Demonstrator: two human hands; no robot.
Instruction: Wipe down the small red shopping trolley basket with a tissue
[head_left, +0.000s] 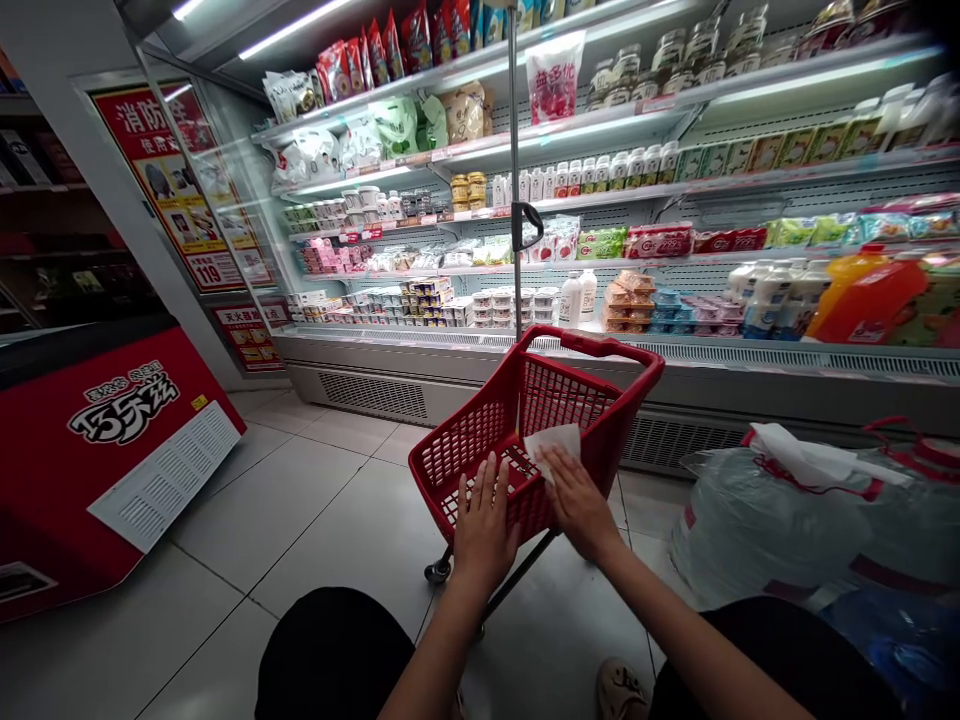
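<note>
A red plastic shopping cart (469, 440) with a lattice basket stands on the tiled floor in front of me. My left hand (484, 525) lies at the near side of the basket, fingers stretched out, holding nothing. With my right hand (577, 500) I press a white cloth or tissue (553, 440) against the basket's near right rim. The fingers lie over the cloth's lower edge; the thumb is partly hidden. The cart's handle (600, 346) is on the far side, facing the refrigerated shelves.
Behind the cart runs an open refrigerated display (390, 340) full of packaged goods. A red freezer (187, 400) stands at the left. Large wrapped water bottles (757, 520) sit at the right, with white paper (810, 455) on top. My knees frame the foreground.
</note>
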